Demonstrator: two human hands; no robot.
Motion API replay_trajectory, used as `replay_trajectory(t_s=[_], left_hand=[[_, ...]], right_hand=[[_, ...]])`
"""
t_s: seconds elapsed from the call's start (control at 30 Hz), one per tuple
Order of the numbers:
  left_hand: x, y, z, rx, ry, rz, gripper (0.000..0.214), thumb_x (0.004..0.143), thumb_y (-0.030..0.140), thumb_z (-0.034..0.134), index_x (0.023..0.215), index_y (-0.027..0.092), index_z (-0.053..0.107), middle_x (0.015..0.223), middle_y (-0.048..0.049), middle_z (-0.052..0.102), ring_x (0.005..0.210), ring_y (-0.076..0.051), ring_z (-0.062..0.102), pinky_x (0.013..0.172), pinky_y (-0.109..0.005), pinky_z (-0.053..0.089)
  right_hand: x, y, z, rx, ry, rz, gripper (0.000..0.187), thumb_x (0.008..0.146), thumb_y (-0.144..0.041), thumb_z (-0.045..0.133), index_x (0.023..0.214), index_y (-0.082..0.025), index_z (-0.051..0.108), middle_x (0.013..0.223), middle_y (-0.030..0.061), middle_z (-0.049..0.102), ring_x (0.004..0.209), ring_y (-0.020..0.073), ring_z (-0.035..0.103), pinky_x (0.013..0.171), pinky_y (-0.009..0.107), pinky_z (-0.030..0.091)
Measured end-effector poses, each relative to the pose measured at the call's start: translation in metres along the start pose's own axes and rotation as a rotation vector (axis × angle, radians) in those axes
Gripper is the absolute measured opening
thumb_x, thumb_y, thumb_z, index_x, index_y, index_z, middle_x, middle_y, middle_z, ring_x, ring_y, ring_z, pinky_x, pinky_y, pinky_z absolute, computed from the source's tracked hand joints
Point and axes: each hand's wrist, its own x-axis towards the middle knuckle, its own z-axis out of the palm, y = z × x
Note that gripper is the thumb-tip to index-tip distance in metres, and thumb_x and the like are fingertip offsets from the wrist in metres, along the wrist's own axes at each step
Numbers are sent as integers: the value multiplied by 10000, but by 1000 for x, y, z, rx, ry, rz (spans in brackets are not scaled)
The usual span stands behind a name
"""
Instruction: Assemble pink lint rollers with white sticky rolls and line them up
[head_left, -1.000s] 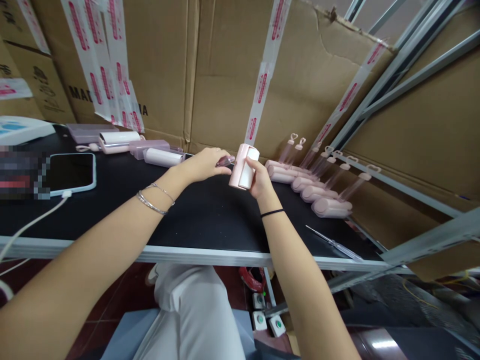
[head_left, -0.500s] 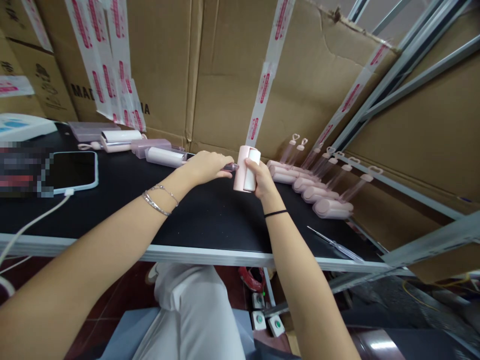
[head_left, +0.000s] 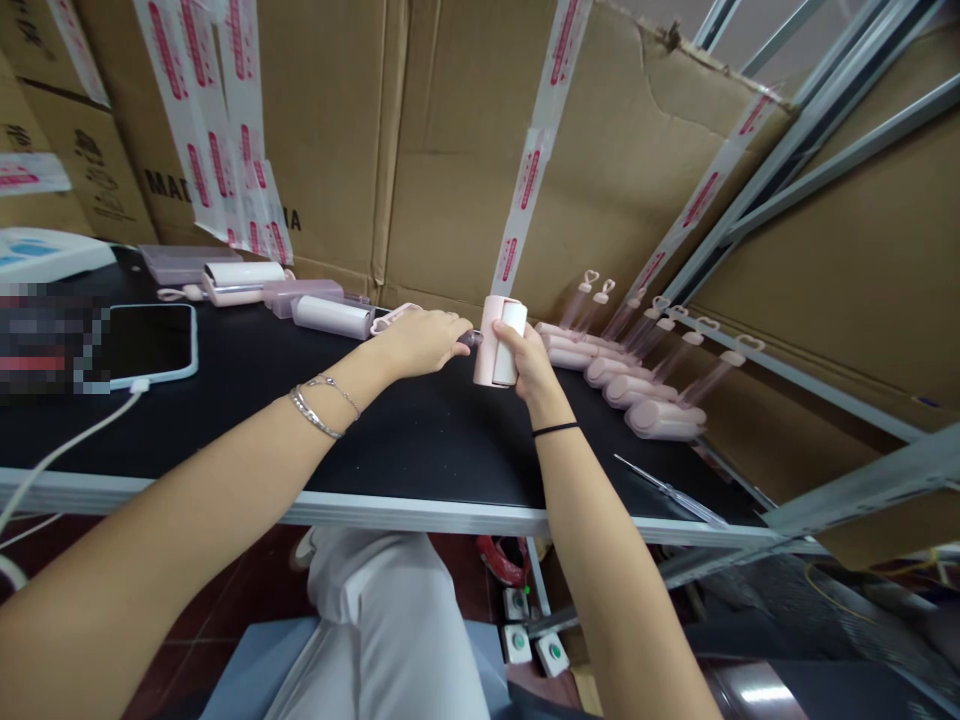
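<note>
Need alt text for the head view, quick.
Right hand holds a pink lint roller upright over a black table while the left hand grips its handle. A row of finished rollers lies to the right.

Handle (head_left: pixel 395 317): pushed further into roller (head_left: pixel 501 343) at frame centre by left hand (head_left: pixel 420 342); pink loop end now exposed behind the wrist.

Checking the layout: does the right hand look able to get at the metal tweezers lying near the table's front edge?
Probably yes: the tweezers lie uncovered beside the right forearm, but the right hand is gripping the pink roller.
</note>
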Motion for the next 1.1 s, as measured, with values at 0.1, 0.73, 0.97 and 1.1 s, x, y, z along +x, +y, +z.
replay_trajectory(t_s=[0.1,0.73,0.97,1.1], left_hand=[[-1,3,-1,16,5,3,300,929,360,419,1046,138,583,1041,-119,662,939,-258,629,852,-359,414],[-4,8,-5,158,40,24,269,930,337,433,1005,127,582,976,-93,666,889,-245,651,785,-333,432],[-6,10,-5,155,72,-5,275,926,332,435,1021,118,580,961,-98,664,889,-237,651,797,-329,440],[-5,12,-10,52,89,-33,276,919,343,443,1058,143,574,1014,-88,671,933,-238,649,805,-328,445]], right_hand=[[0,1,-2,-39,-6,-23,450,589,-405,768,921,-158,593,745,-11,654,659,126,591,646,265,489],[0,4,-2,-139,-56,-76,487,625,-463,739,976,-172,568,858,16,628,762,155,583,771,326,491],[0,3,0,-178,-27,-114,496,631,-482,730,980,-169,568,876,28,644,796,167,597,784,330,497],[-2,-5,-1,-86,-34,-74,500,591,-459,758,957,-174,570,827,13,644,738,155,606,738,317,511]])
